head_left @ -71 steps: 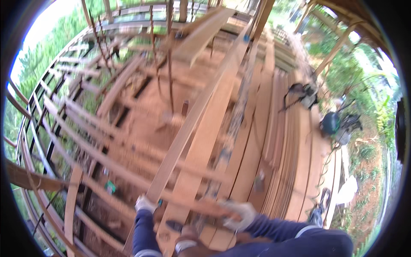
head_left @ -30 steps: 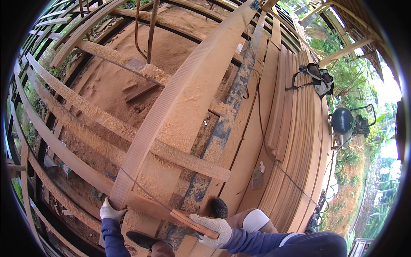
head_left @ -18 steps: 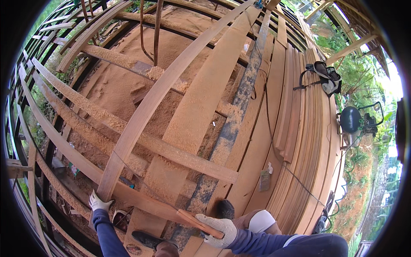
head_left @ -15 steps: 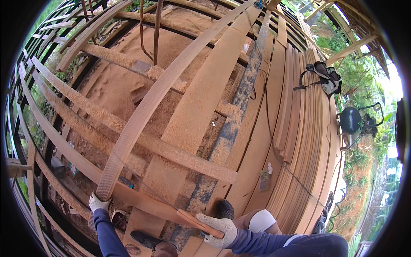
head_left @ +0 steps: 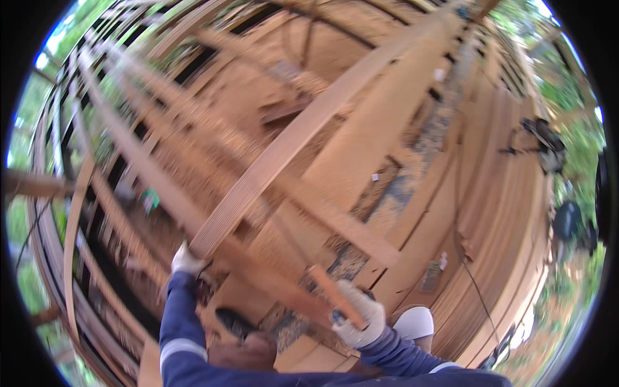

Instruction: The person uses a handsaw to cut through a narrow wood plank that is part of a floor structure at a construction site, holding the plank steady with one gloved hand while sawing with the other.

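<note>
Over soil (head_left: 240, 98), two hands (head_left: 188, 259) (head_left: 374, 308) hold one board (head_left: 267, 171), one strip (head_left: 329, 287).

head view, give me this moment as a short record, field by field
left grip: white-gloved hand at the near end of a long grooved board; finger wrap too blurred to tell
right grip: white-gloved hand closed on a short reddish wooden piece
board position: slanting from lower left toward upper right
right side: long stacked boards, dark bag, dark rounded tank
footwear: dark shoe between the hands
picture quality: motion-blurred
</note>
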A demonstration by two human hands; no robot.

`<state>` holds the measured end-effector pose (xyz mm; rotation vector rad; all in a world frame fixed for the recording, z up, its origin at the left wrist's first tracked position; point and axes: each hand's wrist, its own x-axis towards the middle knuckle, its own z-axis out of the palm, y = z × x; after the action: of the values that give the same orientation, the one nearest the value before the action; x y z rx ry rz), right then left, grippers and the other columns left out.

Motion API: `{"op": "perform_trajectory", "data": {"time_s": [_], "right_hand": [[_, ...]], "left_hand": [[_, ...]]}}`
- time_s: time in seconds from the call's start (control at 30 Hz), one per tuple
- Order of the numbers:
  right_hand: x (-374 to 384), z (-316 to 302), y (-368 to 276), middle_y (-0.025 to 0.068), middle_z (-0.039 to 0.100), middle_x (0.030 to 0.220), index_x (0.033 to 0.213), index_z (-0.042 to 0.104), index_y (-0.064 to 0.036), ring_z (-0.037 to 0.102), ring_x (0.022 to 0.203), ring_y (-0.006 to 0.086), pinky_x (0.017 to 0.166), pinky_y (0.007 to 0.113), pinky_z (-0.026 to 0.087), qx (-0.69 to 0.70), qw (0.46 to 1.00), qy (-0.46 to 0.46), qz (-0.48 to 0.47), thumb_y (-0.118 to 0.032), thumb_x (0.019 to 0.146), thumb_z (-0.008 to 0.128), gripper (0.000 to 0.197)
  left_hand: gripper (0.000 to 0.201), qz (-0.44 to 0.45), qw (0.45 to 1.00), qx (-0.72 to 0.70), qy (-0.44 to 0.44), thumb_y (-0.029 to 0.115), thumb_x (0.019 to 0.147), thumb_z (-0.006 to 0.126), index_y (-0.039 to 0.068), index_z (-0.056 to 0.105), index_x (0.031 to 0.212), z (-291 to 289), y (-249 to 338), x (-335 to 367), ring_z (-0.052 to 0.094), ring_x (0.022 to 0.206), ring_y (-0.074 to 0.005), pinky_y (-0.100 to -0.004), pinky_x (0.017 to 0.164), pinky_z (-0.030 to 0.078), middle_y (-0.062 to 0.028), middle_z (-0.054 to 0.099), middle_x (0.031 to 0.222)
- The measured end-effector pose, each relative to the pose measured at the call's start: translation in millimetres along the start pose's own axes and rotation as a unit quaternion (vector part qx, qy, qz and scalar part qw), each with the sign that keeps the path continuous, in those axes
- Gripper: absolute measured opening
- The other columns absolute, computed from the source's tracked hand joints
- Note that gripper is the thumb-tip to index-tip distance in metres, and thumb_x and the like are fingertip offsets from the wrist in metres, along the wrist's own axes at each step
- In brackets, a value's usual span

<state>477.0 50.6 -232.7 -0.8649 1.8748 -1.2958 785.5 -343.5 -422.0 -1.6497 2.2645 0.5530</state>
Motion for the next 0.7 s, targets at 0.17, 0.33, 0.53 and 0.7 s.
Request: {"op": "perform_trajectory", "data": {"time_s": [0.17,0.33,0.53,0.7], "right_hand": [[-13,12,-5,0.0216,0.073,0.124,0.145,0.053,0.0104,0.073,0.108,0.0265,0.095,0.035,0.056,0.032,0.995,0.01,0.089,-0.008,0.087,0.072,0.063],[-15,15,3,0.019,0.072,0.124,0.148,0.052,0.0081,0.072,0.102,0.0226,0.091,0.033,0.057,-0.03,0.995,-0.039,0.091,-0.017,0.089,0.073,0.067],[9,29,4,0.0172,0.073,0.121,0.15,0.049,0.0086,0.07,0.095,0.0157,0.082,0.031,0.058,-0.023,0.994,-0.073,0.075,-0.021,0.088,0.075,0.074],[12,39,4,0.0152,0.073,0.12,0.148,0.052,0.0079,0.069,0.096,0.0161,0.085,0.031,0.057,-0.041,0.995,-0.034,0.078,-0.017,0.085,0.076,0.072]], "left_hand": [[0.116,-0.015,0.997,0.044,-0.053,0.06,0.059,0.093,-0.004,0.05,0.145,-21,6,1,0.066,0.125,-0.0368,-0.042,0.107,0.052,-0.026,0.067,0.132],[0.111,-0.031,0.996,0.062,-0.059,0.062,0.063,0.092,-0.001,0.05,0.145,-9,-5,-1,0.067,0.124,-0.034,-0.0403,0.107,0.052,-0.0227,0.068,0.132],[0.097,-0.006,0.999,0.027,0.046,0.052,0.067,0.089,0.004,0.053,0.142,11,-10,-17,0.058,0.129,-0.0335,-0.0448,0.111,0.043,-0.0178,0.062,0.134],[0.095,0.042,0.993,0.052,0.094,0.048,0.065,0.091,0.004,0.055,0.141,9,-7,-15,0.059,0.128,-0.034,-0.0456,0.109,0.046,-0.0177,0.063,0.134]]}}
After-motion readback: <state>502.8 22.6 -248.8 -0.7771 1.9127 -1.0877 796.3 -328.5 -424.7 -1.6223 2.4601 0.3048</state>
